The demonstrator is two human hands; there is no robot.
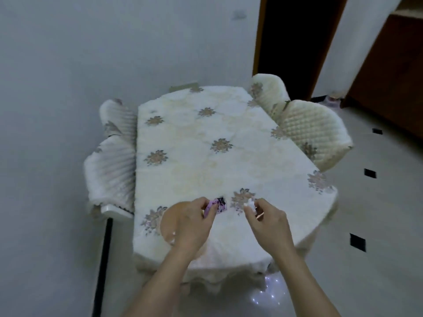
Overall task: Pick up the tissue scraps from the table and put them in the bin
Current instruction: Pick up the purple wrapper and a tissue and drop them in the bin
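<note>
Both forearms reach in from the bottom edge of the view toward the near edge of the surface (206, 156), which is draped in a cream cloth with flower motifs. The left hand (194, 223) hovers over the near edge, its fingers curled shut around a purple-and-black patterned item (217, 205); blur makes it hard to tell what this item is, possibly a wrapper or printed scrap. Under and to the left of this hand lies a round tan disc (170, 221), flat on the cloth close to the near-left corner, with a small white bit (172, 236) on its near side. The right hand (266, 221) sits just to the right, also over the near edge, thumb and fingertips pinched together on a small white tissue scrap (250, 205), which lies at one of the flower motifs. A thin pale sliver shows on the back of this hand. Two quilted chairs (313, 131) stand along the right edge of the surface, and two more covered chairs (112, 170) stand along its left edge. The floor (377, 225) is pale tile with small black diamonds.
</note>
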